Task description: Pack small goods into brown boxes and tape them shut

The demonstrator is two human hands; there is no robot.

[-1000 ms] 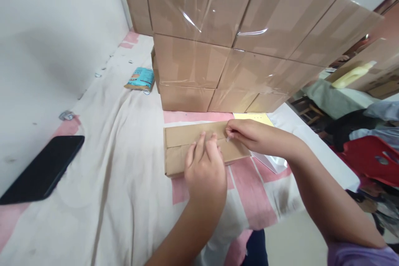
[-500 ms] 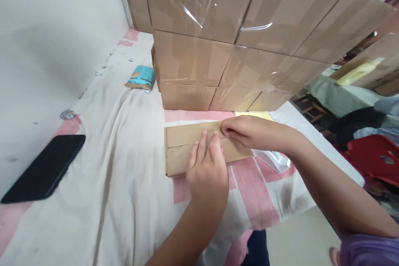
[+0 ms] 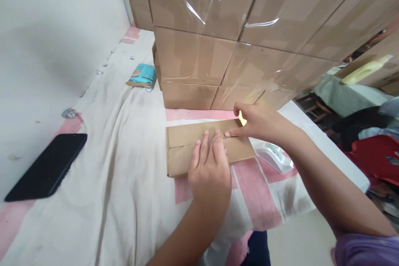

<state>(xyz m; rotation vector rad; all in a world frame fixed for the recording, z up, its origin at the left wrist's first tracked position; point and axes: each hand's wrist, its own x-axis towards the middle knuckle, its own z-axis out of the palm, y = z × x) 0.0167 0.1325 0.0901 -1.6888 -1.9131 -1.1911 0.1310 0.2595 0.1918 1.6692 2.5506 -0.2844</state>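
Observation:
A small flat cardboard box [image 3: 181, 156] lies on the cloth-covered table, a seam running along its top. My left hand [image 3: 210, 166] rests on the box with its fingers stretched out over the top, near the seam. At the box's right end is my right hand [image 3: 254, 120], its thumb touching the top by the seam and its index finger raised and apart from the thumb. Nothing shows between those fingers. A white tape dispenser [image 3: 276, 158] stands just right of the box, partly hidden behind my right forearm.
Cardboard boxes wrapped in clear film [image 3: 193, 56] form a stack behind the small box. A black phone [image 3: 46, 166] lies at the left by the wall. A blue packet [image 3: 142, 75] sits near the stack. A red chair [image 3: 374, 153] stands beyond the table's right edge.
My right hand has opened from a closed pinch, its index finger lifting away from the box top. My left hand stays pressed on the box. The view has shifted slightly.

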